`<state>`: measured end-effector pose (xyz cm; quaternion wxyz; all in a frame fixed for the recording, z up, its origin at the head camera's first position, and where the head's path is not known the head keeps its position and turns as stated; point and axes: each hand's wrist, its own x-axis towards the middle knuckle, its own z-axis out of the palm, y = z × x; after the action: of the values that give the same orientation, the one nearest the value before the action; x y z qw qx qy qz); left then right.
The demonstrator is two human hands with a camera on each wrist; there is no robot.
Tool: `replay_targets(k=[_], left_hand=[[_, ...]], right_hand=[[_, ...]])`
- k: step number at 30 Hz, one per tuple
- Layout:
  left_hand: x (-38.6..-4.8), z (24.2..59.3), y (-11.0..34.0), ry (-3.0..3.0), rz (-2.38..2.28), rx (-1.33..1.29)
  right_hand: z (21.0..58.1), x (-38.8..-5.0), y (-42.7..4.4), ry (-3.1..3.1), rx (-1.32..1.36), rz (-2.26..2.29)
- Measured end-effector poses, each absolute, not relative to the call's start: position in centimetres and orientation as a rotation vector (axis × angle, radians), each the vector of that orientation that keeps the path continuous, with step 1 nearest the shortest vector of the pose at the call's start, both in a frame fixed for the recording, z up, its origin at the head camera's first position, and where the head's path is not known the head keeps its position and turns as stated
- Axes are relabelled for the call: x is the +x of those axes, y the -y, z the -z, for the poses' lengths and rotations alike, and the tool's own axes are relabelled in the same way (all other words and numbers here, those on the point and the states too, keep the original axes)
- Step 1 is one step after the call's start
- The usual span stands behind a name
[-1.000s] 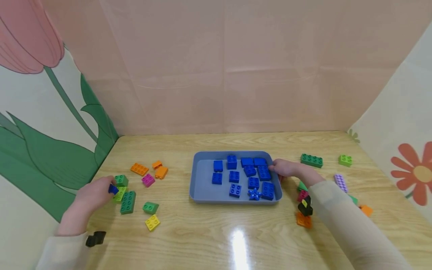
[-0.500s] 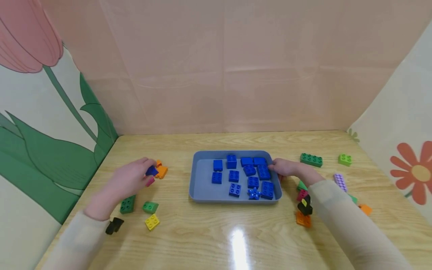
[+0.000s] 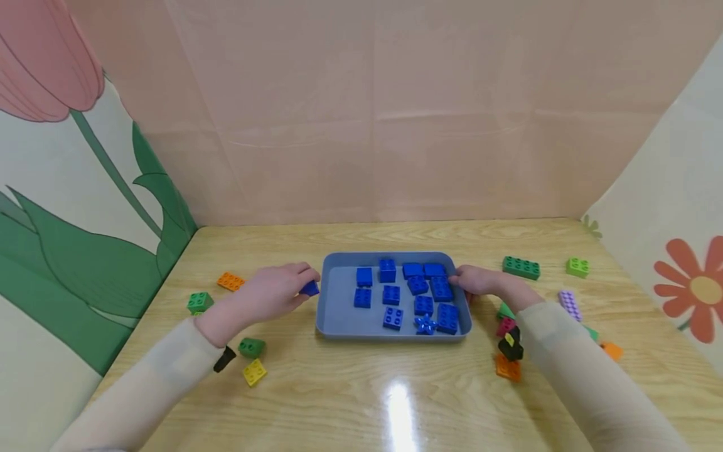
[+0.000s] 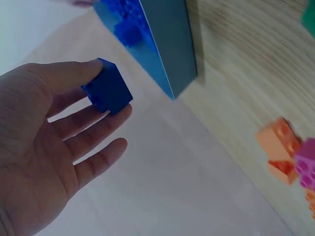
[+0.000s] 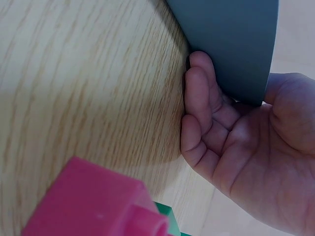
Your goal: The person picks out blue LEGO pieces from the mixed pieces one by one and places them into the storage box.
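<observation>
My left hand (image 3: 271,292) pinches a blue toy brick (image 4: 110,88) between thumb and fingertips, just outside the left end of a grey-blue tray (image 3: 339,326). In the left wrist view the brick is in the air, apart from the tray's wall. My right hand (image 3: 479,280) grips the tray's right end; in the right wrist view its fingers (image 5: 198,93) lie bent against the outer wall, with the thumb at the rim and its tip hidden. Several blue bricks (image 3: 391,295) and a blue star-shaped piece (image 3: 426,324) lie inside the tray, mostly towards its right side.
Left on the wooden table lie an orange brick (image 3: 230,281), green bricks (image 3: 200,302) and a yellow brick (image 3: 255,372). Dark green (image 3: 521,268), lime (image 3: 577,267), purple (image 3: 570,306) and orange bricks (image 3: 508,368) are spread on the right. A pink wall covering (image 3: 373,125) stands behind.
My left hand has carried the blue brick rightwards from the green bricks at the left, over the orange and pink ones, to the tray's left end. The right hand and tray have stayed put.
</observation>
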<state>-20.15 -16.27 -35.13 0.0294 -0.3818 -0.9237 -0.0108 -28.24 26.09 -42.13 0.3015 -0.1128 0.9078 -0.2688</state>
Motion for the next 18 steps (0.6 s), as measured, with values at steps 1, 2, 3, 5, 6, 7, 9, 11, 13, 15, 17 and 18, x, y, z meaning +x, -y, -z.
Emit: replay_targets(k=[1, 2, 3, 5, 6, 7, 9, 11, 13, 15, 17, 18], left_hand=[[-20.3, 35.1, 15.9, 2.857, 0.027, -1.197], [-20.4, 35.1, 15.5, 2.861, 0.026, -1.221], [-20.5, 35.1, 15.1, 2.861, 0.019, -1.248], [-20.6, 35.2, 14.3, 2.857, 0.000, -1.309], [-20.7, 35.2, 13.9, 2.854, -0.002, -1.337], [-20.7, 35.2, 13.5, 2.850, -0.006, -1.364], [-20.8, 35.3, 12.9, 2.838, -0.033, -1.405], [-21.0, 35.5, 12.4, 2.827, -0.030, -1.437], [-21.2, 35.7, 11.9, 2.821, -0.020, -1.458], [-21.4, 35.9, 11.6, 2.801, -0.014, -1.482], [-21.6, 36.0, 11.4, 2.789, -0.020, -1.501], [-21.6, 36.0, 11.2, 2.785, -0.030, -1.511]], right_hand=[[42.1, -28.3, -26.1, -2.410, -0.298, 0.710], [42.1, -28.3, -26.1, -2.410, -0.294, 0.711], [42.1, -28.3, -26.1, -2.411, -0.294, 0.708], [42.1, -28.3, -26.0, -2.412, -0.295, 0.709], [42.2, -28.3, -26.1, -2.413, -0.294, 0.711], [42.2, -28.3, -26.1, -2.413, -0.294, 0.715], [42.2, -28.3, -26.1, -2.412, -0.302, 0.720], [42.3, -28.3, -26.2, -2.410, -0.305, 0.725], [42.2, -28.2, -26.3, -2.411, -0.312, 0.723], [42.2, -28.2, -26.2, -2.412, -0.316, 0.720], [42.1, -28.3, -26.1, -2.414, -0.323, 0.716], [42.1, -28.3, -26.1, -2.415, -0.325, 0.713]])
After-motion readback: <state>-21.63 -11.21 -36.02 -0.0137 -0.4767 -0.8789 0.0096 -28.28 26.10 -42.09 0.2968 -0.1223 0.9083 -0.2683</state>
